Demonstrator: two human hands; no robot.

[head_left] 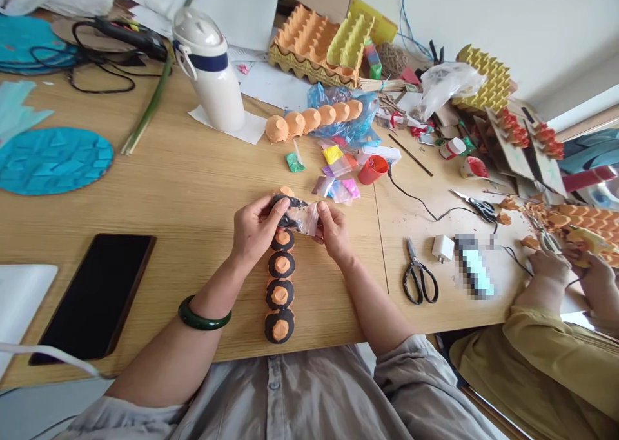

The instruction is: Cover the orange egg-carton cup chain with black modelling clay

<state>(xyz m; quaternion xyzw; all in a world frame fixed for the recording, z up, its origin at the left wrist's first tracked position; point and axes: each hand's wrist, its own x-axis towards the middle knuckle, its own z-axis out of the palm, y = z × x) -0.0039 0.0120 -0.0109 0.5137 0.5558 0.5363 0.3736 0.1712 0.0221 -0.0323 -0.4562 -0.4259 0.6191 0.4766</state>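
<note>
Both hands hold a small clear plastic bag (304, 219) with black, clay-like stuff in it. My left hand (254, 229) pinches its black-filled end between thumb and fingers. At the bag's clear end, my right hand (334, 230) grips the plastic. Below the bag lies a strip of orange egg-carton cups (280, 295), pointing toward me, with black rings around several orange tops. The bag and my left fingers hide part of the strip's far end; one orange cup top shows just beyond them.
Past my hands lie colored clay packets (338, 185), a red cup (373, 169) and another orange cup strip (314, 119). Scissors (420, 272) and a white plug (442, 248) are at right, near a co-worker's hands (551, 266). A black tablet (97, 295) lies left; a white thermos (210, 72) stands behind.
</note>
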